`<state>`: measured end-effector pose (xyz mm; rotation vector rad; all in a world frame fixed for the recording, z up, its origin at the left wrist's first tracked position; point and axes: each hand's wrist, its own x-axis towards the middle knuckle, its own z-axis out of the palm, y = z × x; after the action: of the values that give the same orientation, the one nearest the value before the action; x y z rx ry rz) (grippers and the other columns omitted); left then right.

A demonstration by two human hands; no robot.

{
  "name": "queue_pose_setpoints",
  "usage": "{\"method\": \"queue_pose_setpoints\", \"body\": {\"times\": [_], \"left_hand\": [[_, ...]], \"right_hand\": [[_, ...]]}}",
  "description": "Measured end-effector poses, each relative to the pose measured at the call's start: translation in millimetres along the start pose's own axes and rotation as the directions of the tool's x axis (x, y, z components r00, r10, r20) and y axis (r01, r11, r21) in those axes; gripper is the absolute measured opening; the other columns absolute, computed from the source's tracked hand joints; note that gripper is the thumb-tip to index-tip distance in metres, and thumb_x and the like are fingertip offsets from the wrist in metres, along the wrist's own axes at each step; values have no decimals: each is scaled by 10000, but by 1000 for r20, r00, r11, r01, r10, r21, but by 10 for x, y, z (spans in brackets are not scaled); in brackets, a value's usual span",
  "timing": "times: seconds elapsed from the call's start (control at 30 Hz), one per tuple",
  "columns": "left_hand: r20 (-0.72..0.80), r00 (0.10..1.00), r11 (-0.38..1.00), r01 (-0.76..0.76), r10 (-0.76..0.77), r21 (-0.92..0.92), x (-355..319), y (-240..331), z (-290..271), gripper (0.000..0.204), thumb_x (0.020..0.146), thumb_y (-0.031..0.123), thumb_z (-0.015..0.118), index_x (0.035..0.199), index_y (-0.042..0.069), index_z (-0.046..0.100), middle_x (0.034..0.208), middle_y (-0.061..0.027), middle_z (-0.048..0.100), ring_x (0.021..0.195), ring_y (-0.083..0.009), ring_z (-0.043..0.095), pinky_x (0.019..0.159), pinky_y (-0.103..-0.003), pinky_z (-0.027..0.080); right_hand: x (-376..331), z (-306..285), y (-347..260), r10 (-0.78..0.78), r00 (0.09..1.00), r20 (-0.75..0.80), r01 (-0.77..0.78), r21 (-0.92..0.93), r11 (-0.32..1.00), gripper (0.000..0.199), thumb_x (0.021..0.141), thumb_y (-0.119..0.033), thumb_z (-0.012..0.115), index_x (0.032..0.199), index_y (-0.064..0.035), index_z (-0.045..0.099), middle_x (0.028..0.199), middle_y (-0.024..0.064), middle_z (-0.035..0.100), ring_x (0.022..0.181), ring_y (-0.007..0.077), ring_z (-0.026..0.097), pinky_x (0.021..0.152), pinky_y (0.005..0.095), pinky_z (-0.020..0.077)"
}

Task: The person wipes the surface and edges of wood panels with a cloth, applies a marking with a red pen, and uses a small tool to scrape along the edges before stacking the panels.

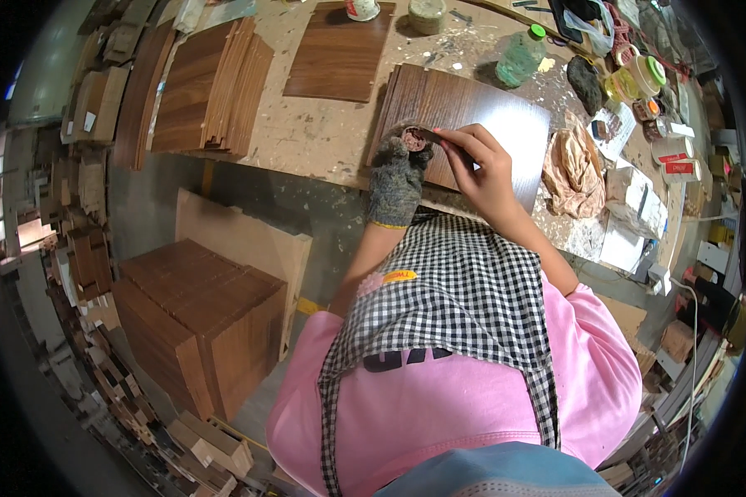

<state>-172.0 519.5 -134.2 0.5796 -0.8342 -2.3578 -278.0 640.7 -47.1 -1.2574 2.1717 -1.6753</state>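
My left hand (395,189), in a grey knit glove with a yellow cuff edge, is closed around a small round pot of pinkish-brown putty (414,142), tilted toward me. Bare, my right hand (483,166) pinches a thin dark putty knife (430,135), its tip at the putty. Both hands are above the near side of a stack of dark brown wood-grain panels (481,112) on the workbench (323,137). Light from above glares off the top panel. How much putty is on the knife is too small to tell.
More brown panels (195,91) are stacked at the bench's left, with a single panel (336,54) farther back. A green bottle (518,58), a yellow-liquid jar (636,79) and a crumpled tan cloth (574,170) lie right. A large panel stack (199,315) stands on the floor left.
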Motion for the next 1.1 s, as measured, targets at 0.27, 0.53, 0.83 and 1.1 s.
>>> {"method": "queue_pose_setpoints", "body": {"times": [0.27, 0.53, 0.83, 1.1], "left_hand": [[179, 982, 991, -80, 60, 106, 42, -67, -110, 346, 1042, 254, 532, 1290, 13, 533, 1199, -101, 598, 1107, -223, 586, 956, -326, 515], [118, 993, 1000, 3, -5, 22, 41, -68, 76, 518, 1013, 378, 585, 1368, 8, 510, 1290, -125, 598, 1186, -255, 576, 1034, -371, 499], [-93, 995, 989, 7, -21, -146, 224, 60, -217, 419, 947, 387, 682, 1202, 59, 622, 1110, -66, 683, 952, -221, 645, 829, -344, 573], [-114, 983, 986, -151, 143, -65, 797, 365, -554, 401, 970, 295, 676, 1228, -4, 605, 1161, -120, 674, 1024, -238, 664, 851, -359, 592]], "right_hand": [[20, 58, 53, -146, 989, 23, 147, -13, 989, 275, 867, 41, 693, 1130, -36, 715, 880, 106, 639, 701, 202, 638, 576, 301, 497], [1, -29, 226, 301, 946, 115, -323, 326, 889, 177, 941, -110, 694, 1071, -6, 754, 915, 68, 700, 820, 123, 629, 725, 244, 486], [-56, -242, 435, 576, 733, 362, -615, 715, 333, 262, 1001, -163, 633, 1234, -46, 662, 867, 16, 640, 599, 53, 484, 530, 189, 381], [-626, -300, 888, 582, 765, 273, -643, 307, 701, 307, 1030, -241, 594, 1249, -54, 700, 886, -24, 628, 772, 73, 532, 717, 224, 427]]}}
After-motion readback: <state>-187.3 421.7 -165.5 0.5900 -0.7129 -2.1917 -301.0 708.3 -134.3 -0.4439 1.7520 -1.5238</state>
